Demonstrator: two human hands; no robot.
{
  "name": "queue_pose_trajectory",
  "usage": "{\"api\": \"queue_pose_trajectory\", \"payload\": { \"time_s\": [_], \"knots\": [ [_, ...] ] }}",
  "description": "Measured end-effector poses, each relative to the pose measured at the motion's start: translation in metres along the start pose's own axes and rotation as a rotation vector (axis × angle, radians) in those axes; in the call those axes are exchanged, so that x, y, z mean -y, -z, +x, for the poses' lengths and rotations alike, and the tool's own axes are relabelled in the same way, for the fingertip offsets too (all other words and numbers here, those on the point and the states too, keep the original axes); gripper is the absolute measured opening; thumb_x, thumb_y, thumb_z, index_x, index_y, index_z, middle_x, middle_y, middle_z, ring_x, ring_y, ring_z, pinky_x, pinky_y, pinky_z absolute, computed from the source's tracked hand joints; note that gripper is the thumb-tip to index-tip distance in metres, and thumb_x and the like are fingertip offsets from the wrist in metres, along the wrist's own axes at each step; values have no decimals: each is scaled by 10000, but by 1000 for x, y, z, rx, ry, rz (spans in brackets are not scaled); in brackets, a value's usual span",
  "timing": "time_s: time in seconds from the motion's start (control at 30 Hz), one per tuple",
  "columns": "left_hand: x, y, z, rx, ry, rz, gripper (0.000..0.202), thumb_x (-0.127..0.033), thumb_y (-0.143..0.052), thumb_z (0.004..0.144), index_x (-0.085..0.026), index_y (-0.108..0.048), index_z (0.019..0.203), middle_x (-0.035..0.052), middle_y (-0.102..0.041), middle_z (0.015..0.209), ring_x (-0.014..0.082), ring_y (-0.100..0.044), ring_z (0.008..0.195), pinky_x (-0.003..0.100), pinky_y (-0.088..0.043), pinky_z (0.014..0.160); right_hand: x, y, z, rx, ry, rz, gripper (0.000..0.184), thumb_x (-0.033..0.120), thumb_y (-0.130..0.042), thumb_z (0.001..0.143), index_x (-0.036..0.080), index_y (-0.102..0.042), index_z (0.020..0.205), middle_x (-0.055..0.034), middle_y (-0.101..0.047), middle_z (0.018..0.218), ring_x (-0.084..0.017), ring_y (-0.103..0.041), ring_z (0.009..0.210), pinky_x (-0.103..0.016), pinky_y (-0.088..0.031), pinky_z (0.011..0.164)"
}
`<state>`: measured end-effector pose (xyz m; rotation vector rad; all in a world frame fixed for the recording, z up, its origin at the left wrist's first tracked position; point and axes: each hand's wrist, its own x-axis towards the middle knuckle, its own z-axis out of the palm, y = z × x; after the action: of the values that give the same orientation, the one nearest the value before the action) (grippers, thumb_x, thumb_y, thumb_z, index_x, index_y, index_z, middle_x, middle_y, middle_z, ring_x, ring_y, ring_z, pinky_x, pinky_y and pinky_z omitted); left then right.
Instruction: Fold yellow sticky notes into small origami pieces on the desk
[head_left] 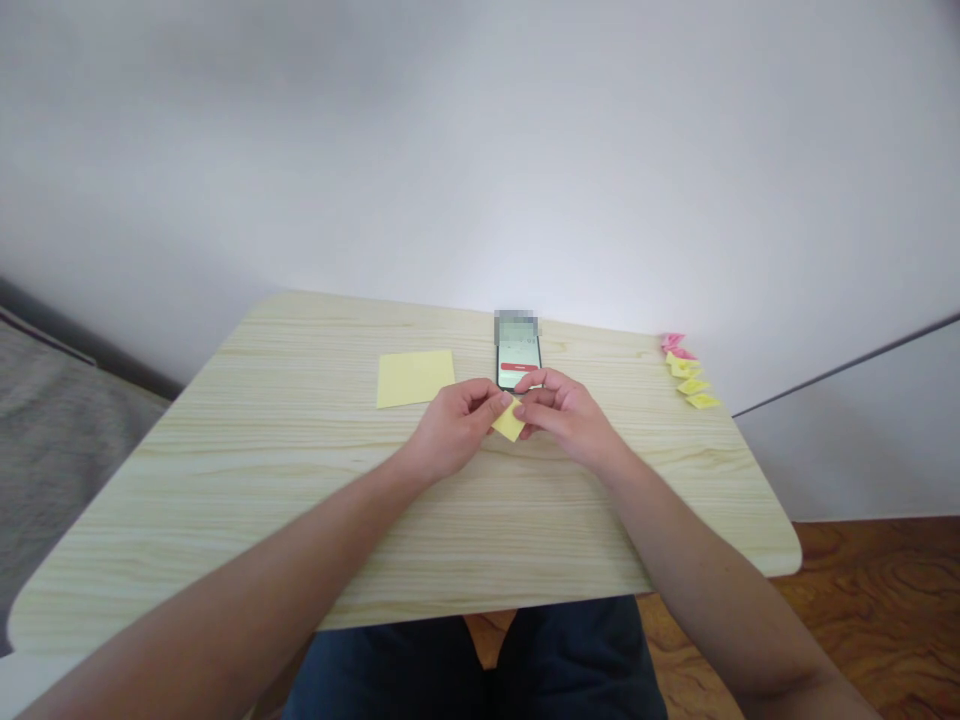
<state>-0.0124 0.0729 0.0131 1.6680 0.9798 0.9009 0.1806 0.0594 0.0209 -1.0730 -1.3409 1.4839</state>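
Both of my hands meet over the middle of a light wooden table [300, 520]. My left hand [454, 430] and my right hand [566, 415] pinch a small folded piece of yellow paper [509, 422] between their fingertips, just above the tabletop. A flat yellow sheet of paper [415, 377] lies to the left of my left hand. A phone [518, 353] with a lit screen lies flat just beyond my fingers.
Several small folded yellow and pink paper shapes [688, 372] lie in a row at the table's far right edge. A pale wall rises behind the table. Wooden floor [877, 600] shows at the right, and a grey surface [52, 450] at the left.
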Motion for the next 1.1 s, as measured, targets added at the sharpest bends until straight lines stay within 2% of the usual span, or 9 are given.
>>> {"api": "queue_pose_trajectory", "payload": {
  "time_s": [0.1,0.17,0.3,0.37,0.47,0.6,0.73,0.9,1.1],
  "knots": [
    [2,-3,-1,3,4,144,367,-481,-551,943,-180,-628,747,-18,-535,621,128,-450,565,258,-314,524,1,-1,-10,-39,-42,-142,201,255,-740,795,224,-597,932,56,-631,638,-127,-620,578,-255,-496,570],
    [2,-5,-2,-1,-26,283,289,-462,-579,926,-197,-655,837,-7,-598,676,150,-511,604,268,-346,541,-4,-2,-22,-113,-34,-263,151,251,-726,794,215,-599,867,43,-635,664,-121,-601,584,-244,-458,554],
    [-7,-5,-13,21,-203,580,151,-293,-626,876,-227,-665,1007,41,-689,950,229,-616,891,356,-473,778,-17,-9,-49,-217,17,-482,70,233,-671,833,206,-650,894,9,-680,765,-135,-621,673,-268,-473,631],
    [-13,-6,-23,103,-278,683,141,-226,-595,880,-242,-680,992,42,-691,1047,249,-601,1007,402,-470,891,-22,-12,-60,-221,50,-600,72,228,-647,861,214,-671,928,11,-670,754,-140,-607,671,-278,-466,640],
    [-15,-10,-43,166,-300,760,211,-178,-576,886,-268,-700,1031,20,-703,1115,256,-584,1079,431,-460,955,-26,-16,-71,-233,168,-793,66,217,-666,871,223,-698,929,-8,-654,795,-165,-596,732,-310,-475,696],
    [-8,-17,-63,110,-291,783,229,-181,-564,919,-264,-702,1082,14,-709,1189,252,-577,1137,441,-448,1002,-31,-14,-79,-261,337,-914,102,229,-688,884,223,-722,980,-63,-642,978,-217,-616,943,-382,-507,877],
    [-2,-20,-67,78,-307,776,199,-259,-621,924,-258,-690,1110,27,-704,1212,263,-572,1171,449,-435,1022,-34,-4,-86,-198,443,-961,261,132,-680,845,236,-721,1081,-82,-637,1165,-248,-589,1126,-431,-477,1022],
    [2,-18,-62,102,-324,766,146,-312,-632,942,-257,-690,1064,22,-713,1177,253,-587,1138,436,-436,1011,-29,7,-87,-65,459,-1016,274,139,-672,881,237,-698,1135,-66,-694,1122,-254,-602,1069,-456,-488,993],
    [10,-14,-57,136,-376,748,175,-360,-594,977,-271,-713,1069,5,-722,1171,232,-596,1109,426,-441,995,-28,12,-84,-12,461,-1052,192,215,-634,947,225,-702,1125,-76,-697,1125,-254,-604,1049,-458,-493,968]
  ]
}}
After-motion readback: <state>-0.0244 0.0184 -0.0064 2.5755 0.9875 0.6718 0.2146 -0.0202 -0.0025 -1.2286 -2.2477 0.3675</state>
